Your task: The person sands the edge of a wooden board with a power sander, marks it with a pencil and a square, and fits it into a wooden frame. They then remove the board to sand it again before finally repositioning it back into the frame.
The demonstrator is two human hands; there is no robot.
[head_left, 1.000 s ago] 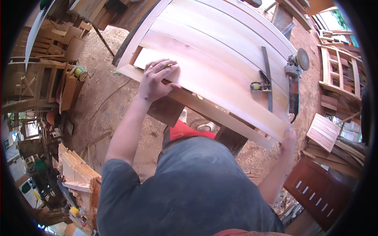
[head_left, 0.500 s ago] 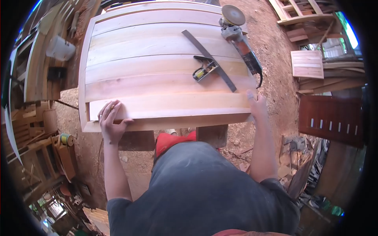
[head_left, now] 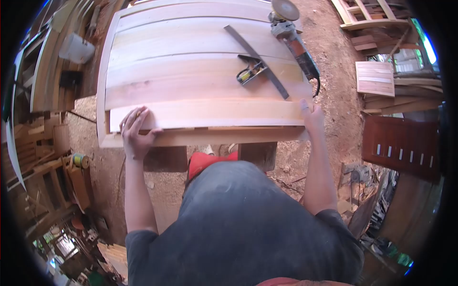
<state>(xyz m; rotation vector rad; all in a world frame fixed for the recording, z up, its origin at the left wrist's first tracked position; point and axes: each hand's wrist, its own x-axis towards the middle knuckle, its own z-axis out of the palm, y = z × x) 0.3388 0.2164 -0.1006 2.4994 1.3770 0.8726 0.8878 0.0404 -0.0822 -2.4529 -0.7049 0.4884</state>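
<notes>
A pale wooden board [head_left: 210, 114] lies along the near side of a large framed wooden panel [head_left: 191, 66]. My left hand [head_left: 137, 128] rests on the board's left end, fingers over its top face and thumb by the near edge. At the right end, my right hand [head_left: 312, 118] grips the board's corner by the frame, thumb on top and the other fingers mostly hidden. Between the board and the near frame rail [head_left: 229, 137] runs a narrow dark gap. On the panel lie a combination square [head_left: 255, 62] and, at the far right edge, an angle grinder [head_left: 296, 45].
Wooden blocks [head_left: 257, 155] stand beneath the panel's near side. A white bucket [head_left: 76, 49] and stacked timber are on the left. To the right are a small slatted panel [head_left: 375, 77] and a dark red-brown panel [head_left: 400, 145]. Wood shavings [head_left: 331, 62] cover the floor.
The panel, tools and both hands sit higher in the view. More of the dark gap between the board and the near rail shows. Both hands stay at the board's ends.
</notes>
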